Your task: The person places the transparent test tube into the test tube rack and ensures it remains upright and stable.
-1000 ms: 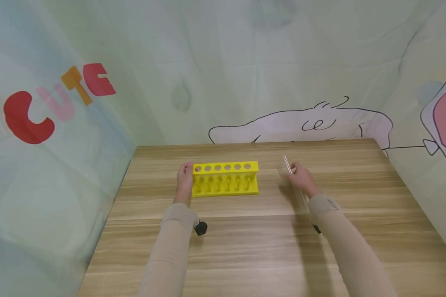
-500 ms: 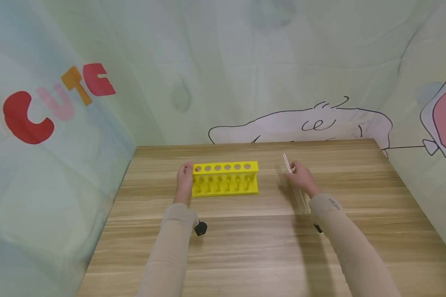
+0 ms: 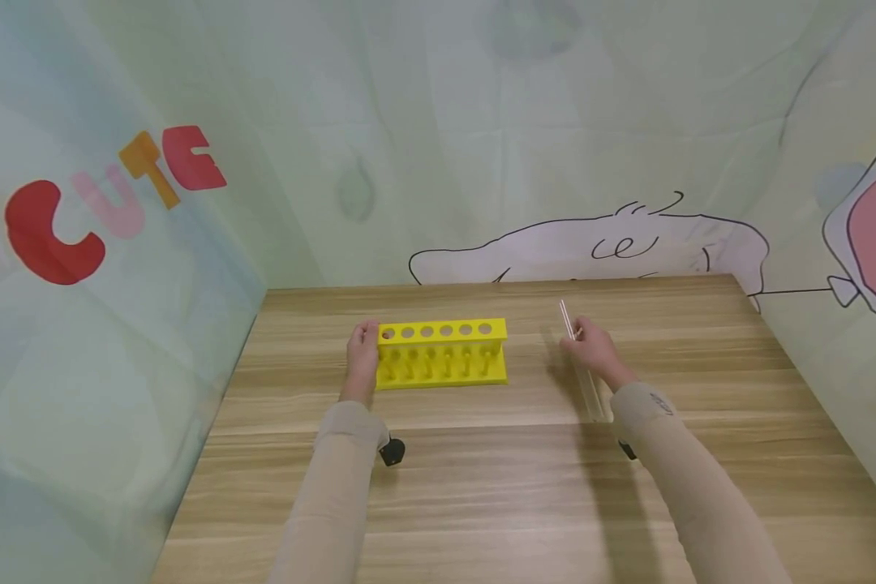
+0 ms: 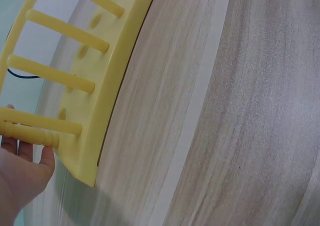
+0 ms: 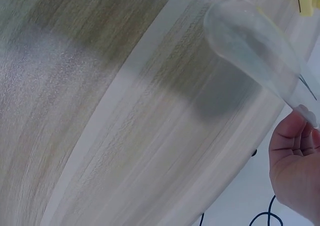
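Observation:
A yellow test tube rack (image 3: 438,341) with a row of round holes stands left of centre on the table. My left hand (image 3: 362,353) grips its left end. In the left wrist view, the fingers and thumb of that left hand (image 4: 25,173) close around the rack's end post (image 4: 30,134). Right of the rack, my right hand (image 3: 594,357) pinches a clear test tube (image 3: 590,392) by its upper part. The tube slants, its rounded end towards me. In the right wrist view, that rounded end of the test tube (image 5: 250,41) hangs over the table, apart from its shadow.
The wood-grain table (image 3: 482,503) ends at a back edge against a printed cloth backdrop (image 3: 299,162). Cloth walls also stand at the left and right. A black wrist device (image 3: 392,451) sits below my left cuff.
The right hand has shifted very slightly, and the test tube's rounded end shows more clearly beside the sleeve. My left hand and the rack keep their places.

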A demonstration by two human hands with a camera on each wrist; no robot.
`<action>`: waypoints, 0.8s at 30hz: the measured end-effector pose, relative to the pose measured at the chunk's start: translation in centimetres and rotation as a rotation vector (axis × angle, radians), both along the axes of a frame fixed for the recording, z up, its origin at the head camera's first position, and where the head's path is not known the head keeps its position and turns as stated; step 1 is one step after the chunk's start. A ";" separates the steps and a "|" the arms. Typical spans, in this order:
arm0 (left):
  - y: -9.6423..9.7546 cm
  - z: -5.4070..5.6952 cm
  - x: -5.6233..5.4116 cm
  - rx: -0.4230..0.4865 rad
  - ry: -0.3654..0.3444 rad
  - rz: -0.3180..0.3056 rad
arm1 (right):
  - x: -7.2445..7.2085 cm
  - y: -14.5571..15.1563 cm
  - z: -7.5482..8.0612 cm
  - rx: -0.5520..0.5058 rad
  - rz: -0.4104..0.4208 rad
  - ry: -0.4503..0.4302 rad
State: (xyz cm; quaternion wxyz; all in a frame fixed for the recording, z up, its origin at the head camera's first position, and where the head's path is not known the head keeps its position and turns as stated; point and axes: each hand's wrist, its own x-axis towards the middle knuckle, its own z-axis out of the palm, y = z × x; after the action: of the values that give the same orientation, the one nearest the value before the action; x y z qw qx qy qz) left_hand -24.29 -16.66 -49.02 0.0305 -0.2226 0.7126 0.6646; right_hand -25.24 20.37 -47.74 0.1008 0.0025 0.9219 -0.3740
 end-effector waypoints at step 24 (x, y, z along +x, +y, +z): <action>0.1 0.0 0.1 -0.018 0.018 -0.003 | 0.2 0.0 1.1 -0.038 0.011 0.129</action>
State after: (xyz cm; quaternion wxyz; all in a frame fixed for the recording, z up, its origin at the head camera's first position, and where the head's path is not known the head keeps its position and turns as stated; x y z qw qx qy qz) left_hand -24.15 -16.56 -49.03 0.0232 -0.2158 0.7193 0.6599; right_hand -25.00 20.38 -46.67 0.0434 -0.0285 0.9192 -0.3903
